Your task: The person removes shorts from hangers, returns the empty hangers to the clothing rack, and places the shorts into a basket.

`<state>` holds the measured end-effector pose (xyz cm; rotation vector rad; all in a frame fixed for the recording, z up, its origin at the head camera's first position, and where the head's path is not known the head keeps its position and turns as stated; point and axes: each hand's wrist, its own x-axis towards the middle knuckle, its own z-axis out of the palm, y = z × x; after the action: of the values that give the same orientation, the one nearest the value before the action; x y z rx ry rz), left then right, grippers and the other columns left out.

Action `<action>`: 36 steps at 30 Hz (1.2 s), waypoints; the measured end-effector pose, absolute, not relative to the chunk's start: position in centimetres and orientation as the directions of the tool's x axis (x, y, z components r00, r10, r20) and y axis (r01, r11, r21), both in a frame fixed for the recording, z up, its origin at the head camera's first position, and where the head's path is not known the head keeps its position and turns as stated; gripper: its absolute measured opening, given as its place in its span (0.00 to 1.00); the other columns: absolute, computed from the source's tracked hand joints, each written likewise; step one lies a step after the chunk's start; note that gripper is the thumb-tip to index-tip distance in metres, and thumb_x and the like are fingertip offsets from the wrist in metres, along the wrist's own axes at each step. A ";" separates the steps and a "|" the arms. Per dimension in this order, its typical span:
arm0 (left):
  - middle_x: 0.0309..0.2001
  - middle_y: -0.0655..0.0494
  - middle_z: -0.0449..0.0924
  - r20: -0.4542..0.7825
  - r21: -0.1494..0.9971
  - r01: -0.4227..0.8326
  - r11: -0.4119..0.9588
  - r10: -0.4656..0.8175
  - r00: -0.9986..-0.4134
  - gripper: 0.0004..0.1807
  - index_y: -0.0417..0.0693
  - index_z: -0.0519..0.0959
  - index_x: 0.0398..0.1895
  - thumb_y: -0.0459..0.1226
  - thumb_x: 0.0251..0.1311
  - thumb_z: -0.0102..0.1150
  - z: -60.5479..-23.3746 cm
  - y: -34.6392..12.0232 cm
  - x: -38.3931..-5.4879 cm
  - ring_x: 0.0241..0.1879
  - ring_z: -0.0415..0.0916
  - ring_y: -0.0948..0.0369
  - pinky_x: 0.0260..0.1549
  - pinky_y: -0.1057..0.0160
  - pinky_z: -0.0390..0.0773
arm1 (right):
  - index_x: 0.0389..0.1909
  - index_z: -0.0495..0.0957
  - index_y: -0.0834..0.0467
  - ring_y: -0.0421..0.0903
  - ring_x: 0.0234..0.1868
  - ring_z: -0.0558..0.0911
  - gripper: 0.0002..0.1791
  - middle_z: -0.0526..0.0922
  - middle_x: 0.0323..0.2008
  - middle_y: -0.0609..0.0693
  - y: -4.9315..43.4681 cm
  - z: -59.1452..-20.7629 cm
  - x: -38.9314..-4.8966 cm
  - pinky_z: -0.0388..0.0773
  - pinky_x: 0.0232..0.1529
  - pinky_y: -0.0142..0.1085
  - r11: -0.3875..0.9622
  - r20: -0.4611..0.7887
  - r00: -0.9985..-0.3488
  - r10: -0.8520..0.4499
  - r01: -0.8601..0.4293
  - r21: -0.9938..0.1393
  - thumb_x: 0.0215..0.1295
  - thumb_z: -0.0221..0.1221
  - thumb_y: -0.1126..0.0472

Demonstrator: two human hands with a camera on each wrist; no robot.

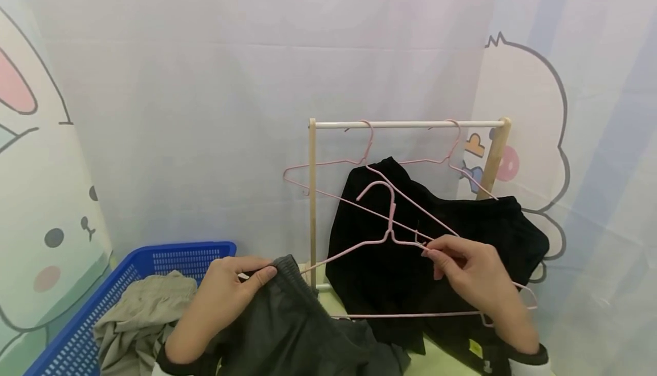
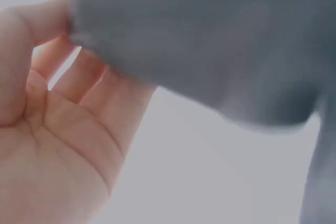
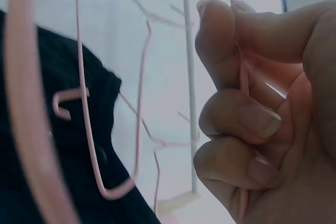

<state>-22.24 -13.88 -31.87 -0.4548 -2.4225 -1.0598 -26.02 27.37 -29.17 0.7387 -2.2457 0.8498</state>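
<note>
My left hand [image 1: 223,293] pinches the elastic waistband of a dark grey garment [image 1: 292,336], likely pants, between thumb and fingers. In the left wrist view, the blurred grey cloth [image 2: 199,40] hangs from the fingertips. A pink hanger [image 1: 392,216] is held by my right hand [image 1: 474,276] on its right shoulder, hook upward. Its left end passes behind or into the waistband; exactly which is hidden. Up close in the right wrist view, thumb and curled fingers [image 3: 236,114] wrap the thin hanger wire.
Behind the hands stands a small rack [image 1: 410,125] with a white rail and wooden posts. A bare pink hanger [image 1: 328,164] and another bearing a black garment [image 1: 436,216] hang there. To the left, a blue basket [image 1: 195,247] holds khaki clothing [image 1: 149,307]. Printed curtains surround the space.
</note>
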 end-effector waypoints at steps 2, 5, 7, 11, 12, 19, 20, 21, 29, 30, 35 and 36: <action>0.41 0.59 0.91 0.511 0.597 0.449 0.664 0.117 -0.852 0.09 0.54 0.91 0.46 0.42 0.66 0.69 -31.9 -14.3 -22.3 0.37 0.86 0.63 0.34 0.66 0.84 | 0.35 0.85 0.45 0.36 0.15 0.70 0.11 0.78 0.19 0.36 28.3 -29.0 -25.7 0.65 0.17 0.28 0.665 0.705 -0.664 -0.249 -0.646 -0.374 0.68 0.67 0.68; 0.41 0.58 0.91 0.510 0.574 0.435 0.694 0.113 -0.853 0.09 0.54 0.92 0.46 0.41 0.65 0.69 -31.9 -14.8 -22.4 0.37 0.85 0.63 0.34 0.66 0.84 | 0.34 0.85 0.46 0.36 0.15 0.69 0.12 0.79 0.19 0.36 29.9 -28.8 -25.2 0.63 0.17 0.30 0.682 0.721 -0.657 -0.220 -0.632 -0.368 0.68 0.67 0.68; 0.41 0.57 0.91 0.516 0.557 0.434 0.708 0.115 -0.849 0.08 0.54 0.92 0.45 0.41 0.65 0.70 -32.0 -15.0 -22.4 0.37 0.85 0.62 0.33 0.65 0.83 | 0.35 0.85 0.48 0.36 0.15 0.68 0.11 0.80 0.19 0.36 31.1 -28.9 -24.9 0.62 0.16 0.31 0.682 0.729 -0.655 -0.199 -0.627 -0.377 0.68 0.66 0.69; 0.43 0.58 0.90 0.479 0.579 0.419 0.700 0.124 -0.869 0.08 0.54 0.92 0.45 0.42 0.66 0.69 -32.0 -15.1 -22.4 0.38 0.84 0.62 0.33 0.65 0.82 | 0.36 0.86 0.51 0.37 0.15 0.69 0.09 0.81 0.19 0.38 33.3 -29.0 -24.4 0.60 0.15 0.33 0.698 0.712 -0.685 -0.156 -0.586 -0.411 0.70 0.64 0.69; 0.43 0.57 0.90 0.470 0.586 0.419 0.694 0.130 -0.873 0.09 0.54 0.92 0.45 0.42 0.67 0.68 -32.0 -15.1 -22.4 0.38 0.84 0.62 0.33 0.65 0.82 | 0.36 0.85 0.52 0.38 0.15 0.69 0.08 0.81 0.19 0.38 33.8 -29.0 -24.3 0.60 0.15 0.33 0.705 0.703 -0.696 -0.145 -0.571 -0.420 0.70 0.64 0.69; 0.44 0.58 0.90 0.448 0.611 0.444 0.655 0.175 -0.876 0.08 0.55 0.91 0.45 0.44 0.68 0.67 -32.1 -14.5 -22.5 0.39 0.85 0.63 0.34 0.67 0.83 | 0.39 0.86 0.53 0.38 0.18 0.74 0.07 0.81 0.20 0.39 34.7 -28.8 -23.6 0.61 0.17 0.35 0.746 0.684 -0.721 -0.111 -0.515 -0.422 0.75 0.61 0.66; 0.44 0.59 0.89 0.444 0.620 0.447 0.645 0.182 -0.878 0.08 0.56 0.91 0.45 0.44 0.68 0.67 -32.1 -14.5 -22.6 0.39 0.85 0.64 0.35 0.67 0.83 | 0.40 0.86 0.54 0.38 0.18 0.74 0.06 0.80 0.20 0.39 34.7 -28.7 -23.5 0.61 0.17 0.35 0.748 0.688 -0.717 -0.109 -0.515 -0.418 0.75 0.61 0.66; 0.44 0.61 0.89 0.436 0.633 0.445 0.633 0.184 -0.881 0.08 0.57 0.90 0.45 0.46 0.69 0.66 -32.1 -14.4 -22.6 0.40 0.84 0.64 0.35 0.67 0.83 | 0.40 0.86 0.53 0.38 0.17 0.73 0.06 0.80 0.20 0.38 34.6 -28.6 -23.4 0.60 0.16 0.35 0.749 0.694 -0.712 -0.109 -0.517 -0.413 0.74 0.61 0.66; 0.42 0.67 0.88 0.396 0.709 0.388 0.589 0.122 -0.910 0.06 0.64 0.89 0.46 0.47 0.71 0.65 -31.8 -13.9 -22.3 0.43 0.84 0.65 0.38 0.67 0.84 | 0.38 0.84 0.48 0.39 0.13 0.62 0.06 0.79 0.19 0.38 34.2 -28.4 -23.3 0.57 0.14 0.33 0.761 0.692 -0.714 -0.100 -0.503 -0.409 0.73 0.63 0.64; 0.42 0.66 0.88 0.399 0.706 0.385 0.594 0.116 -0.910 0.06 0.64 0.89 0.45 0.46 0.71 0.65 -31.8 -13.9 -22.3 0.43 0.84 0.64 0.38 0.67 0.84 | 0.38 0.84 0.48 0.39 0.13 0.62 0.06 0.79 0.19 0.38 34.1 -28.4 -23.2 0.57 0.14 0.33 0.762 0.691 -0.716 -0.099 -0.501 -0.410 0.73 0.63 0.64; 0.42 0.65 0.88 0.408 0.697 0.394 0.599 0.121 -0.905 0.06 0.63 0.89 0.45 0.46 0.71 0.64 -31.9 -14.0 -22.4 0.42 0.84 0.64 0.38 0.68 0.84 | 0.37 0.84 0.49 0.39 0.13 0.63 0.05 0.80 0.19 0.38 33.8 -28.3 -23.1 0.57 0.14 0.34 0.764 0.687 -0.720 -0.092 -0.494 -0.415 0.73 0.64 0.63; 0.42 0.65 0.88 0.410 0.694 0.398 0.600 0.126 -0.904 0.06 0.63 0.89 0.45 0.45 0.72 0.64 -31.9 -14.0 -22.5 0.42 0.84 0.64 0.38 0.68 0.84 | 0.37 0.84 0.49 0.39 0.13 0.63 0.05 0.80 0.19 0.38 33.7 -28.3 -23.1 0.57 0.14 0.34 0.764 0.691 -0.717 -0.093 -0.496 -0.413 0.73 0.64 0.63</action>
<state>-22.46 -13.98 -31.90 -0.4247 -2.5115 -1.2035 -23.14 33.71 -28.26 0.4380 -2.2862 0.7816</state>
